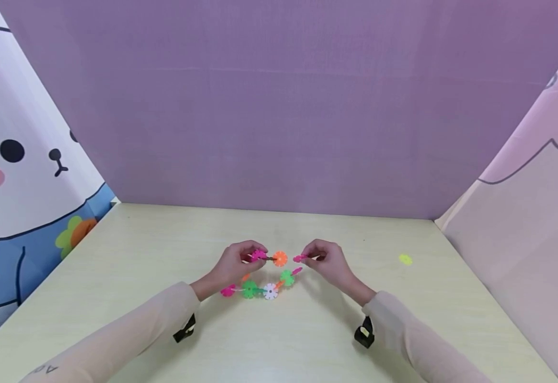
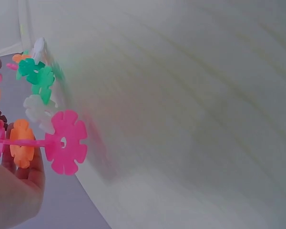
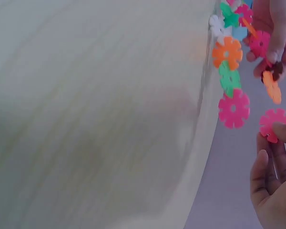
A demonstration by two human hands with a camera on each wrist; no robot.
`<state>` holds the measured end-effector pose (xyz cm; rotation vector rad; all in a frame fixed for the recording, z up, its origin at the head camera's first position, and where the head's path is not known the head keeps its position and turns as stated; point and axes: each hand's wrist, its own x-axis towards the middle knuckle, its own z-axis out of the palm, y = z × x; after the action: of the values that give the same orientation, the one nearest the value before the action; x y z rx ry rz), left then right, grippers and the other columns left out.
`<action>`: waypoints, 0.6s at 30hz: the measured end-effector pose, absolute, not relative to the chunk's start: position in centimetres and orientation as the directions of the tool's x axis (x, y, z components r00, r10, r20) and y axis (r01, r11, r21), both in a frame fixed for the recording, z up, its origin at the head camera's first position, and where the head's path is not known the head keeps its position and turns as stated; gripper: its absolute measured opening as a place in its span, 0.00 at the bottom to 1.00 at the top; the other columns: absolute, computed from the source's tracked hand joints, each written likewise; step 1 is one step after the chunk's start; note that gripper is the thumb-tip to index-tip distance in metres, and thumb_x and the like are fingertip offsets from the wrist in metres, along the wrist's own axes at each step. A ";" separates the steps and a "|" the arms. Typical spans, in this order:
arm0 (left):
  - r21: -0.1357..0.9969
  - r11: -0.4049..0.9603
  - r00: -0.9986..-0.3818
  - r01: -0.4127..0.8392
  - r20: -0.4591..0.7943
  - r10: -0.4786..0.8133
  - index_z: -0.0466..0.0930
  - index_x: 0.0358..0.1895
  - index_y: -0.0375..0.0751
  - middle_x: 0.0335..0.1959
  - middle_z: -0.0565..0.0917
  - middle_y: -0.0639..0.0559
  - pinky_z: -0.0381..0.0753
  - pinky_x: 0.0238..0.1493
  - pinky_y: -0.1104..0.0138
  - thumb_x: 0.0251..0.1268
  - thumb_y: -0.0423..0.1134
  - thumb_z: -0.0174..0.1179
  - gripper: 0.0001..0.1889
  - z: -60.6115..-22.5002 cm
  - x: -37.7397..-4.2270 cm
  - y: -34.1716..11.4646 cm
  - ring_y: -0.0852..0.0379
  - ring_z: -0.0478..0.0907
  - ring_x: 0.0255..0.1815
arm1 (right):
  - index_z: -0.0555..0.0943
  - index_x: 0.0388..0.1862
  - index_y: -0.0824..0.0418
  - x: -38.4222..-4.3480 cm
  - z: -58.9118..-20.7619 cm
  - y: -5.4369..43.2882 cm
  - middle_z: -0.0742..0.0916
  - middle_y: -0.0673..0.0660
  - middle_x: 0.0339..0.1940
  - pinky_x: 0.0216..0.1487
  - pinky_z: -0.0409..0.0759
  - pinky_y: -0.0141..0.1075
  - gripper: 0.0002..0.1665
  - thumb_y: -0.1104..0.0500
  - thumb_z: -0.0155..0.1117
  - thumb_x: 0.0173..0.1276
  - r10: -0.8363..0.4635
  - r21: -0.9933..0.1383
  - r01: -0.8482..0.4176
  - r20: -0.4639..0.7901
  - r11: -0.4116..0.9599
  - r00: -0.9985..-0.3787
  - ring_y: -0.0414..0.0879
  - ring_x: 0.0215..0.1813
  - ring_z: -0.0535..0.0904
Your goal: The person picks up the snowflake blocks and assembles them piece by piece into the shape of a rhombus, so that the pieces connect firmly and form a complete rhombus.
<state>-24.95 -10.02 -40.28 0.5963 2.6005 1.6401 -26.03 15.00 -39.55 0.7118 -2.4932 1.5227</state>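
In the head view my left hand (image 1: pixel 233 266) grips a chain of interlocking plastic flower discs by a pink disc (image 1: pixel 258 255). From that grip a dark brown disc, seen edge-on, leads to an orange disc (image 1: pixel 280 259) at one end. The rest of the chain curves round below, through a green disc (image 1: pixel 249 289) and a white disc (image 1: pixel 270 291), to a pink disc (image 1: pixel 297 271) at the other end. Between thumb and fingers, my right hand (image 1: pixel 329 260) pinches a loose pink disc (image 3: pixel 275 120), a small gap away from the orange one.
A single yellow-green disc (image 1: pixel 405 259) lies on the pale wooden table (image 1: pixel 269 346), to the right of my right hand. A purple cloth (image 1: pixel 279 106) rises behind the table's far edge. Printed cartoon panels (image 1: pixel 30 175) stand along both sides.
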 end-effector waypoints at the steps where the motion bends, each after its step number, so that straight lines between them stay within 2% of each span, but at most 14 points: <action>1: 0.871 0.379 -0.927 0.312 0.192 0.321 0.78 0.46 0.37 0.38 0.82 0.49 0.79 0.34 0.72 0.56 0.34 0.63 0.14 -40.3 -25.0 -10.0 0.56 0.78 0.34 | 0.80 0.29 0.65 -26.0 -39.6 14.8 0.86 0.60 0.29 0.31 0.79 0.29 0.04 0.71 0.66 0.54 -0.321 -0.802 -0.462 0.355 0.378 -0.878 0.44 0.33 0.82; 18: 0.879 0.384 -0.937 0.282 0.167 0.308 0.78 0.46 0.40 0.37 0.83 0.51 0.79 0.34 0.71 0.56 0.36 0.62 0.13 -40.2 -25.0 -9.8 0.57 0.78 0.33 | 0.80 0.27 0.63 -25.7 -39.9 13.3 0.86 0.57 0.28 0.29 0.77 0.30 0.06 0.71 0.66 0.52 -0.281 -0.776 -0.487 0.401 0.402 -0.872 0.46 0.31 0.81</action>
<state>-25.00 -9.83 -40.22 0.5533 2.5929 1.6400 -25.71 13.30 -39.91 0.6816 -2.4506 1.4626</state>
